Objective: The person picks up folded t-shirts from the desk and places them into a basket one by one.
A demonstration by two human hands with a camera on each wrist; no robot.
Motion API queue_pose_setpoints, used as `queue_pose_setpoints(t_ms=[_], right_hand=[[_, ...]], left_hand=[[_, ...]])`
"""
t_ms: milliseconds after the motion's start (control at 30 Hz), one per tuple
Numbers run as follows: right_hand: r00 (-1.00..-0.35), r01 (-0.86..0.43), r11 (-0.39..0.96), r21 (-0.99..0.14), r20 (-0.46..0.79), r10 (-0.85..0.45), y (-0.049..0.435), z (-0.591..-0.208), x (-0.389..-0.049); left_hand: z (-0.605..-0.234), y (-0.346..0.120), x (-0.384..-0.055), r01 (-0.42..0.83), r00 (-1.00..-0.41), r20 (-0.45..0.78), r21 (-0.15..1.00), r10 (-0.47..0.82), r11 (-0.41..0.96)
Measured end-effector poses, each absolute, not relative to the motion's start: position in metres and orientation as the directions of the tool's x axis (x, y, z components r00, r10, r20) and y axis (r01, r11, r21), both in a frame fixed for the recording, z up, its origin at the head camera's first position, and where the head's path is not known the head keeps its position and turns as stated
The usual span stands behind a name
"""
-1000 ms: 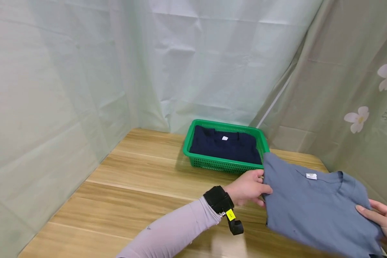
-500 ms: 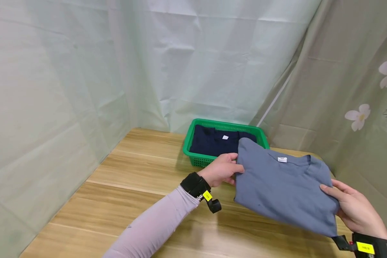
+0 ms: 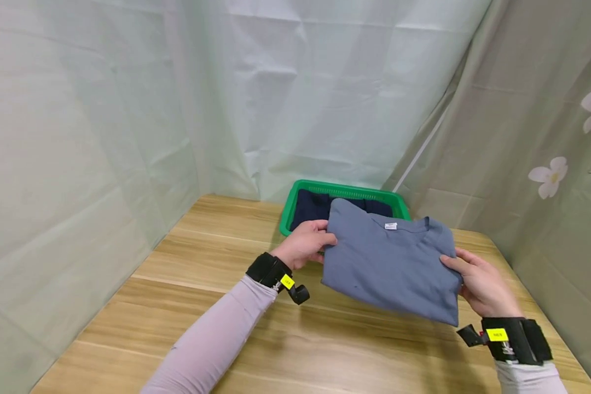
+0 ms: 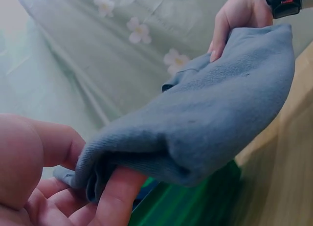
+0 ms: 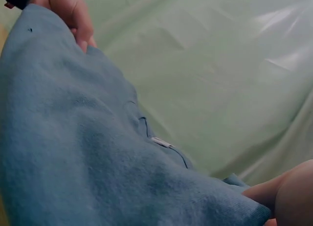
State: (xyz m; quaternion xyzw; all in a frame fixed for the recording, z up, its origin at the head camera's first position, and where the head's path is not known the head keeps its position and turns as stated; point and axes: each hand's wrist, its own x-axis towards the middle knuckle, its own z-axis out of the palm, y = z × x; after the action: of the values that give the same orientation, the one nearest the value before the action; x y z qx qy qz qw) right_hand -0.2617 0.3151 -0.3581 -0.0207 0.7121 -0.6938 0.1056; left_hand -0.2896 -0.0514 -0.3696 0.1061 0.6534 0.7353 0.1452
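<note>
A folded blue-grey T-shirt [image 3: 389, 262] with a white neck label hangs above the table, held between both hands. My left hand [image 3: 305, 241] pinches its left edge, thumb on top and fingers beneath; the left wrist view shows the folded layers [image 4: 166, 133] between thumb and fingers. At the opposite edge my right hand [image 3: 480, 279] grips the cloth, thumb over the front. Behind the shirt, a green plastic basket [image 3: 288, 213] holds a folded navy shirt [image 3: 310, 205]. The grey shirt overlaps the basket's front and hides much of the navy one in the head view.
The basket stands near the back of a wood-grain table [image 3: 187, 295]. Pale curtains [image 3: 295, 98] enclose the table at the back and left, with a flower-printed curtain [image 3: 546, 180] on the right. Each wrist wears a black strap with a small camera mount.
Both hands have carried the blue-grey T-shirt leftward and away from me, from the table's right side to in front of the basket. The basket has stayed in place.
</note>
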Motion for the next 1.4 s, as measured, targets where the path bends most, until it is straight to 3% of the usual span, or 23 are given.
queue_pose_setpoints(t_ms=[400, 1100, 1200, 1333, 1400], right_hand=[[-0.979, 0.128, 0.113, -0.985, -0.144, -0.146, 0.276, -0.349, -0.302], [-0.954, 0.281, -0.199, -0.939, -0.252, -0.162, 0.199, -0.324, -0.379], [-0.976, 0.211, -0.124, -0.970, -0.202, -0.081, 0.198, -0.321, -0.381], [-0.997, 0.060, 0.184, -0.981, -0.051, 0.052, 0.201, -0.323, -0.376], [-0.998, 0.006, 0.302, -0.953, 0.012, 0.058, 0.204, -0.324, -0.370]], left_hand=[[-0.362, -0.080, -0.324, -0.060, -0.961, -0.041, 0.996, 0.274, -0.061], [-0.342, -0.135, -0.362, -0.072, -0.996, -0.069, 0.996, 0.061, -0.047], [-0.338, -0.135, -0.365, -0.050, -0.999, -0.050, 0.998, 0.008, -0.041], [-0.336, -0.141, -0.363, 0.006, -0.998, 0.011, 0.998, -0.069, 0.065], [-0.338, -0.145, -0.361, 0.026, -0.995, 0.038, 0.992, -0.089, 0.125]])
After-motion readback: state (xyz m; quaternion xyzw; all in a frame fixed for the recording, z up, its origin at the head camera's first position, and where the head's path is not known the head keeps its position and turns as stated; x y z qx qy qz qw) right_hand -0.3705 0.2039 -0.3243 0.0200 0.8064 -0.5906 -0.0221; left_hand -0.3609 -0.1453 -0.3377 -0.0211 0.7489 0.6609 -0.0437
